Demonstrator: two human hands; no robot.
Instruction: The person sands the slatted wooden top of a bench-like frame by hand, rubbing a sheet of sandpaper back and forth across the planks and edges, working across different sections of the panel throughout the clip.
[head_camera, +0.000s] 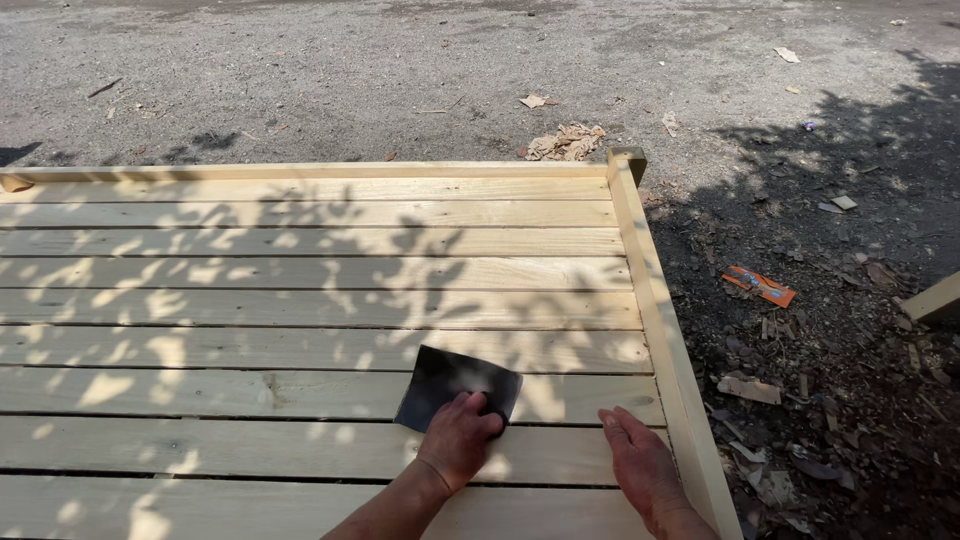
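Left hand (462, 433) pressed down on the near edge of a dark sheet of sandpaper (452, 385), fingers curled over it, wrist and forearm running in from the bottom of the view

Sandpaper lying flat on a pale wooden slatted panel (300, 290), across the seam of two boards, towards the panel's right side and near the bottom of the frame

Right hand (637, 462) resting flat on the boards just beside the sandpaper, fingers together and stretched forward, holding nothing, close against the raised side rail (655, 330) along the panel's right edge

Leaf shadows dappled across the slats; small dark screw heads dotted along the boards

Short square post (627, 158) standing at the far right corner where the side rail meets the far rail

Beyond the panel, bare gravelly ground (300, 70) with a heap of wood shavings (565, 143) just past the far rail

On the shaded dirt to the right, well apart from the hands, a flat orange oblong wrapper (758, 286) lying tilted, print too small to tell, among wood chips and offcuts (748, 388)

End of a pale timber piece (935, 300) poking in at the right edge
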